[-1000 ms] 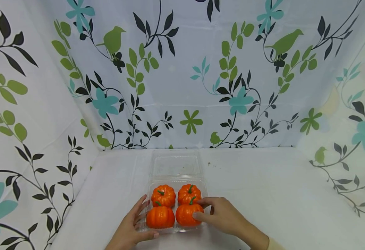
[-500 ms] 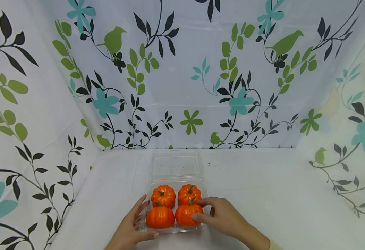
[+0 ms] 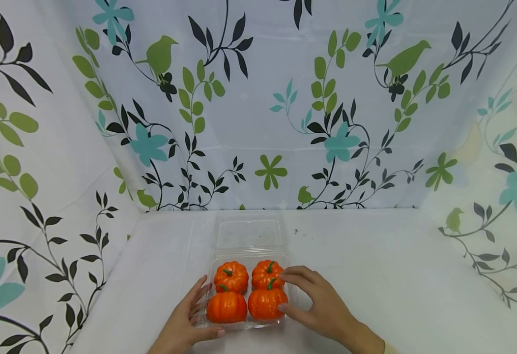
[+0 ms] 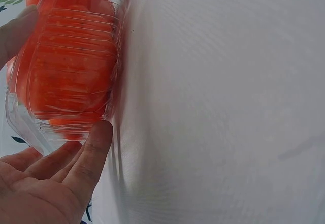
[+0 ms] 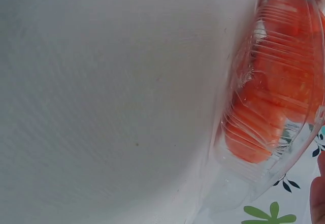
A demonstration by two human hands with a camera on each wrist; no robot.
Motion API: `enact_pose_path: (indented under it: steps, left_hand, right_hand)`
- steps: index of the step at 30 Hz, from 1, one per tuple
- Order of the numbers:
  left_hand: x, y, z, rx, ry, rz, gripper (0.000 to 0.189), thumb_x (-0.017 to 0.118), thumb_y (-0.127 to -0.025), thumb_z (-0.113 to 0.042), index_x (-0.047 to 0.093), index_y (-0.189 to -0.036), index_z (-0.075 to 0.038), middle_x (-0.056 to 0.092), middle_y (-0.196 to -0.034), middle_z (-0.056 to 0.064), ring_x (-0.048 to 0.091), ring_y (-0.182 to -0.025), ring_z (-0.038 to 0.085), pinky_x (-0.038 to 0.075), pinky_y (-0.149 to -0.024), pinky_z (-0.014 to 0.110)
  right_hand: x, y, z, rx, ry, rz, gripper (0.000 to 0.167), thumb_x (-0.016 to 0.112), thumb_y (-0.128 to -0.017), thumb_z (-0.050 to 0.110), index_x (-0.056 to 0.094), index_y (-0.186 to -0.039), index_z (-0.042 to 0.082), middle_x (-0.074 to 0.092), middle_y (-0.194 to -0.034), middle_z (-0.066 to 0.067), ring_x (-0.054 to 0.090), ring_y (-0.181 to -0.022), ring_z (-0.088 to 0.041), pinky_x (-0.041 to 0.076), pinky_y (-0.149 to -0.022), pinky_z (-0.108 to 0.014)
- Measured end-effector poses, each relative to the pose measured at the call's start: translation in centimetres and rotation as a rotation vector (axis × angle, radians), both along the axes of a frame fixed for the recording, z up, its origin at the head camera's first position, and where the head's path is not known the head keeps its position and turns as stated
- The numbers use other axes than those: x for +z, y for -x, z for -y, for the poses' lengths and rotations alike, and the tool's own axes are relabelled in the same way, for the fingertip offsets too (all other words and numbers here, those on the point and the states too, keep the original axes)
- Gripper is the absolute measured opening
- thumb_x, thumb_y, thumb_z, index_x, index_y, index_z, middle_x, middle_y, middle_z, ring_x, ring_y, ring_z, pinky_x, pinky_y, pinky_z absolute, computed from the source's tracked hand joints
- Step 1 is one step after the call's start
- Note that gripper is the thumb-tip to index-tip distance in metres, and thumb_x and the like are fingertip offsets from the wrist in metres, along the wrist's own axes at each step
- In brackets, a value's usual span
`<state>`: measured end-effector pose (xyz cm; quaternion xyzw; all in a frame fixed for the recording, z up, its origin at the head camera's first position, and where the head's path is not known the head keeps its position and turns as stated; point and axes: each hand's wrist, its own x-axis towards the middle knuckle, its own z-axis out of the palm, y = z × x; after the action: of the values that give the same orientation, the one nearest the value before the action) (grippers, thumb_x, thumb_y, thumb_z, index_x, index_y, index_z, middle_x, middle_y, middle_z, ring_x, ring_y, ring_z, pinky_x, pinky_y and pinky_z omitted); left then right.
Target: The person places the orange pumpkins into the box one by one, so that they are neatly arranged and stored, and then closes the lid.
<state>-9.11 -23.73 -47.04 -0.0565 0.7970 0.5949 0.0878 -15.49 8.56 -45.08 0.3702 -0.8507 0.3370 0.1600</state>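
Four-lobed rows aside, several small orange pumpkins with green stems fill a clear plastic clamshell container (image 3: 246, 326) in the head view. The front right pumpkin (image 3: 265, 305) sits beside the front left pumpkin (image 3: 226, 308), with the back left pumpkin (image 3: 231, 276) and back right pumpkin (image 3: 265, 274) behind. My left hand (image 3: 186, 319) holds the container's front left corner, thumb at the front rim, fingers along the side wall; the left wrist view shows its fingertips at the clear wall (image 4: 76, 46). My right hand (image 3: 322, 305) is spread at the front right pumpkin, thumb and fingertips right at its side.
The container's clear lid (image 3: 251, 235) lies folded back on the white table (image 3: 364, 255). Small dark specks (image 3: 302, 233) mark the cloth right of the lid. A curtain (image 3: 258, 98) printed with leaves and birds hangs behind and along both sides.
My right hand has loosened from the front right pumpkin, its fingers spreading and shifting slightly right. The pumpkin rests in the container. My left hand keeps its place.
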Motion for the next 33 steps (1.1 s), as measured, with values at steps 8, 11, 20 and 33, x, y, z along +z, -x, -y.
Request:
enact_pose_path:
  steps: [8, 11, 20, 33]
  left_hand:
    - [-0.06, -0.03, -0.03, 0.005, 0.004, -0.003, 0.12, 0.096, -0.067, -0.03, 0.023, -0.162, -0.024, 0.037, -0.158, 0.02, 0.039, -0.138, 0.051, 0.042, -0.105, 0.063]
    - [-0.12, -0.01, -0.03, 0.005, 0.003, -0.004, 0.12, 0.096, -0.067, -0.03, 0.023, -0.162, -0.024, 0.037, -0.158, 0.021, 0.039, -0.138, 0.051, 0.042, -0.105, 0.063]
    - [-0.03, -0.02, -0.01, 0.008, 0.005, 0.005, 0.12, 0.096, -0.067, -0.03, 0.023, -0.162, -0.025, 0.037, -0.158, 0.02, 0.038, -0.138, 0.051, 0.041, -0.105, 0.063]
    - [0.02, -0.01, -0.02, 0.004, 0.004, 0.005, 0.12, 0.096, -0.067, -0.03, 0.022, -0.162, -0.024, 0.036, -0.158, 0.02, 0.039, -0.138, 0.051, 0.042, -0.104, 0.063]
  right_hand:
    - [-0.23, -0.01, -0.04, 0.145, -0.032, 0.008, 0.037, 0.074, -0.093, 0.041, 0.067, -0.128, 0.03, 0.058, -0.129, 0.02, 0.057, -0.116, -0.006, 0.055, -0.096, -0.036]
    - [-0.18, -0.1, 0.08, 0.16, -0.037, -0.007, 0.034, 0.073, -0.094, 0.04, 0.067, -0.126, 0.03, 0.06, -0.127, 0.019, 0.059, -0.114, -0.007, 0.056, -0.095, -0.036]
    - [-0.37, -0.04, 0.39, 0.142, -0.039, 0.044, 0.031, 0.071, -0.095, 0.041, 0.068, -0.124, 0.032, 0.06, -0.123, 0.021, 0.06, -0.111, -0.005, 0.056, -0.094, -0.035]
    - [-0.84, 0.01, 0.72, 0.084, -0.09, 0.103, 0.031, 0.07, -0.096, 0.044, 0.069, -0.124, 0.031, 0.06, -0.119, 0.022, 0.06, -0.11, -0.004, 0.055, -0.095, -0.036]
